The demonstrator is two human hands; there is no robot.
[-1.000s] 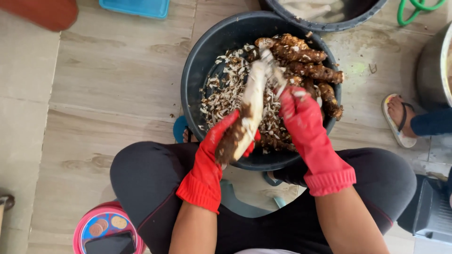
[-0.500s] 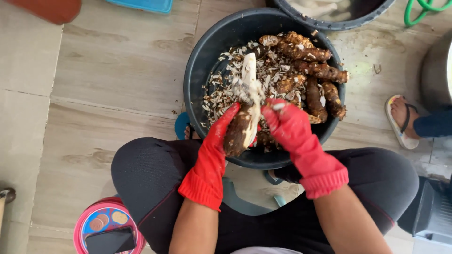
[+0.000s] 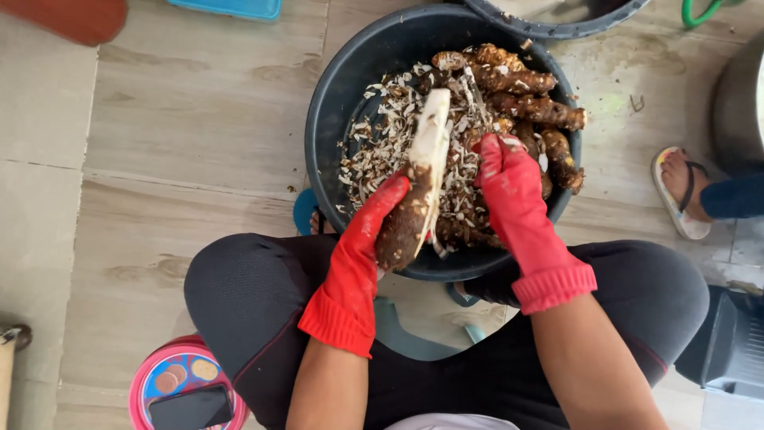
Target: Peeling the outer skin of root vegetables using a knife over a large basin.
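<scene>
Both my hands wear red rubber gloves. My left hand [image 3: 368, 239] grips the brown, unpeeled lower end of a long cassava root [image 3: 420, 181], whose upper half is peeled white. It is held above a large black basin [image 3: 334, 103]. My right hand [image 3: 509, 181] hovers just right of the root, fingers curled around something I cannot make out. Inside the basin lie several unpeeled brown roots [image 3: 521, 99] at the far right and a heap of peelings [image 3: 382, 147].
I sit on a low stool with knees spread on a wooden-look floor. A pink round stool [image 3: 187, 386] with a phone stands at lower left. Another person's sandalled foot [image 3: 683, 191] is at right. A second dark basin [image 3: 557, 14] sits above.
My right hand has drawn back toward me along the root, from its far tip to its middle. The white peeled part has grown longer. My left hand keeps its hold.
</scene>
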